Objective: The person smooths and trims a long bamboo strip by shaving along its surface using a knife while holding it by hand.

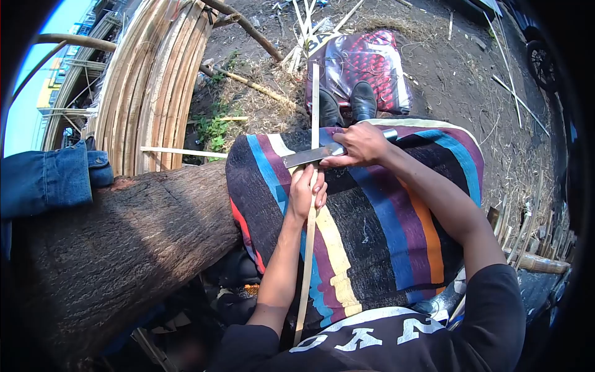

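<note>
My right hand [362, 146] is closed round the handle of a knife [310, 155] with a broad, flat metal blade. The blade lies across a long, thin bamboo strip [315, 102], touching it or just above it; I cannot tell which. Just below the blade, my left hand [305, 192] wraps round the same strip. The strip runs from beyond my shoes back toward my chest. Under both hands a striped cloth [372, 217] covers my lap.
A thick log [142, 229] lies at the left, with a denim sleeve [59, 177] on it. Bundled wooden slats [149, 80] stand behind. Ahead are my shoes [363, 99] and a plastic-wrapped red bundle [372, 62]. Loose strips [520, 105] lie on the ground at right.
</note>
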Demonstrator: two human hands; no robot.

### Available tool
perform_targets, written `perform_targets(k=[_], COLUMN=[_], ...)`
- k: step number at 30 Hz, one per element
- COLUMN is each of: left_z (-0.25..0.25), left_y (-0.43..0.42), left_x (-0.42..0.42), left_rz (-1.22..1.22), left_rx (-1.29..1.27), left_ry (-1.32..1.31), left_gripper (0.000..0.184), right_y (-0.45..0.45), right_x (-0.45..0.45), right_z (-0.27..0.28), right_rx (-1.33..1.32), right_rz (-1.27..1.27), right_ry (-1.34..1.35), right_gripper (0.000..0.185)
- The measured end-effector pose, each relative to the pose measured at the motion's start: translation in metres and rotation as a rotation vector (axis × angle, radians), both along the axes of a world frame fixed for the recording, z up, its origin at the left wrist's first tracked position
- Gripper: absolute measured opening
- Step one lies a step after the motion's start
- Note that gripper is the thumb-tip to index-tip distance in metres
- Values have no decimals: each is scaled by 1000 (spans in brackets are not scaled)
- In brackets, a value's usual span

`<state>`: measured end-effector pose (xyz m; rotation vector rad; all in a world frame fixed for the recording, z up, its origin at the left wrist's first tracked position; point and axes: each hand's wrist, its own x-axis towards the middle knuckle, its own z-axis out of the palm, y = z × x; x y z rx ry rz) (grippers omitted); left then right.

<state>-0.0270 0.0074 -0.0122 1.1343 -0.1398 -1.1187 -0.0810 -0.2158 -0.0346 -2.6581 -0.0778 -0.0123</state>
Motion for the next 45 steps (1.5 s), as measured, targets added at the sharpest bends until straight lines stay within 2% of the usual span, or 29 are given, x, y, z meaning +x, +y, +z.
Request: perform_targets(k=[1,3,7,11,12,13,16,18,19,21,22,24,25,26,29,30,31,33,35,38,39,41,42,43,45], left_z=[-5,-11,-6,-8,-3,-8,-17,-21,-21,-25,-6,-11,-10,-9,-8,-10,-12,-7,-17,-19,-21,-14,-8,-11,-14], left_y=[2,8,7,4,3,3,2,6,10,14,6,7,5,5,9,11,12,9,6,7,10,9,8,12,13], left_x=[-1,-2,-3,-7,-9,-7,7,14,15,3,-3,-3,-1,-2,-1,-1,-3,-10,5,20,19,6,-1,-2,1], left_rz=[18,61,122,-30,-63,-54,37,19,-6,24,-9,-30,-37,-16,-31,-37,-88,-118,-44,-49,-49,-17,16,24,-56], left_rx=[18,26,35,-102,-60,-146,-151,-131,-91,-72,-71,-176,-184,-159,-238,-218,-186,-276,-195,-341,-335,-210,-199,-197,-363], left_ry=[-4,63,184,275,233,254,339,273,234,347,298,266,285,332,269,312,335,410,426,409,406,485,511,521,442], left_gripper=[40,39,37,37,36,32,32,34,35,36,33,27,26,26,25,25,27,29,31,33,33,34,32,32,28], right_y=[5,14,14,-2,-7,-11,-7,7,11,9,2,-21,-28,-30,-12,-5,-7,-24,-26,-1,2,2,-2,-11,-37], right_x=[2,-2,-7,-6,-4,-3,1,1,3,-1,3,17,20,18,4,-2,-5,1,7,12,10,5,5,8,21], right_z=[-3,-8,-7,-7,-12,-18,-25,-19,-26,0,-10,-40,-33,-28,-23,-23,-12,-27,-33,-26,-23,-7,-7,-21,-49], right_rx=[41,141,131,106,77,47,73,123,100,39,61,99,95,26,156,183,102,109,104,107,113,-9,0,36,34], right_rz=[18,-10,18,91,68,46,-32,-62,-24,83,53,-164,-273,-241,-163,-30,102,91,43,-121,-121,62,75,6,-261], right_ry=[39,-88,-99,-43,-11,22,-30,-53,-215,-209,-235,-123,-66,-71,-121,-242,-148,-177,-204,-125,-129,-172,-262,-268,-234], right_gripper=[82,73,73,73,77,81,80,79,79,74,76,75,75,74,73,69,66,66,67,71,71,71,71,77,78])
